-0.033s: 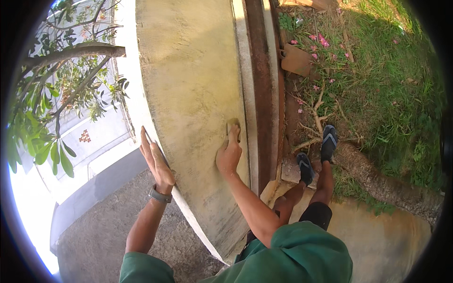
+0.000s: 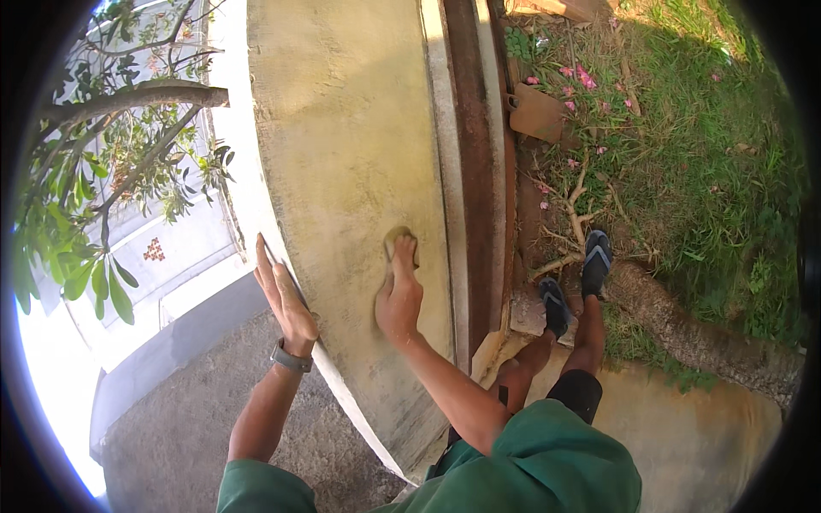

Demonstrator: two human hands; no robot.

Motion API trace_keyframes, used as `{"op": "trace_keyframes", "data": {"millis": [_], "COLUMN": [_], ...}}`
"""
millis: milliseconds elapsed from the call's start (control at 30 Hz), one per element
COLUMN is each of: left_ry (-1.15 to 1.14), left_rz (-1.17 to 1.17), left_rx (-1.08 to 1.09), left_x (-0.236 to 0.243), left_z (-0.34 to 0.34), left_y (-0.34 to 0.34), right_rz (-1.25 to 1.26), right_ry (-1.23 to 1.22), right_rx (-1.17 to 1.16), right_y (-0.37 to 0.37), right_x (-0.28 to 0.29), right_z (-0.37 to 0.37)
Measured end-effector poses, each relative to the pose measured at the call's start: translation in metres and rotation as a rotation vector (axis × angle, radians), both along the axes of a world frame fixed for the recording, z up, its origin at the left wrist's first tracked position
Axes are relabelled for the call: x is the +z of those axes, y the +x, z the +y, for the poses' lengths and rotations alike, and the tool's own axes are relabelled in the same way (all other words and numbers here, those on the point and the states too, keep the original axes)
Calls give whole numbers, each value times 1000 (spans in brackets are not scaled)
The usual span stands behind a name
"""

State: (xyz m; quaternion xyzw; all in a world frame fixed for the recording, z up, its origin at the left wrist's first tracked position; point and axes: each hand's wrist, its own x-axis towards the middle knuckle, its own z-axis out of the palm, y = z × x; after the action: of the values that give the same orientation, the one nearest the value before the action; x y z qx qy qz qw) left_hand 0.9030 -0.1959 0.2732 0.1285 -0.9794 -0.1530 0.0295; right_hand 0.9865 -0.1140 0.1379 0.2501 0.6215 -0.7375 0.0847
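A broad yellowish plastered wall (image 2: 342, 154) with grey smudges fills the middle of the view. My right hand (image 2: 400, 299) presses a small, yellowish-green pad, which looks like a sponge (image 2: 397, 232), against its surface. The fingers lie over the pad and cover most of it. At the wall's white left edge (image 2: 244, 145), my left hand (image 2: 286, 299) rests with its fingers stretched out, holding nothing. A grey watch (image 2: 291, 356) is on the left wrist.
Brown and white bands (image 2: 479, 171) run along the wall's right side. Beyond them lie grass (image 2: 684, 188), a flat brown piece (image 2: 537, 113), fallen branches (image 2: 579, 192) and a thick trunk (image 2: 684, 329). A leafy tree branch (image 2: 145, 92) reaches in at the left. My sandalled feet (image 2: 596, 261) stand at the right.
My right hand has slid the sponge-like pad a short way left and slightly toward me across the wall. My left hand has stayed at the edge.
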Motion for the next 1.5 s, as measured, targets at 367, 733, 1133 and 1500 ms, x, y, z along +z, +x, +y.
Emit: {"op": "trace_keyframes", "data": {"millis": [367, 733, 1133, 1500], "left_ry": [54, 227, 302, 259], "left_rz": [41, 72, 72, 28], "left_rx": [55, 119, 138, 130], "left_x": [-7, -4, -8, -11], "left_z": [-6, -3, -9, -14], "left_y": [-11, -12, -11, -14], "right_rz": [274, 624, 218, 216], "right_ry": [-130, -250, -139, -253], "right_rx": [168, 259, 180, 266], "right_y": [6, 40, 56, 62], "right_x": [49, 50, 3, 10], "right_z": [32, 29, 16, 24]}}
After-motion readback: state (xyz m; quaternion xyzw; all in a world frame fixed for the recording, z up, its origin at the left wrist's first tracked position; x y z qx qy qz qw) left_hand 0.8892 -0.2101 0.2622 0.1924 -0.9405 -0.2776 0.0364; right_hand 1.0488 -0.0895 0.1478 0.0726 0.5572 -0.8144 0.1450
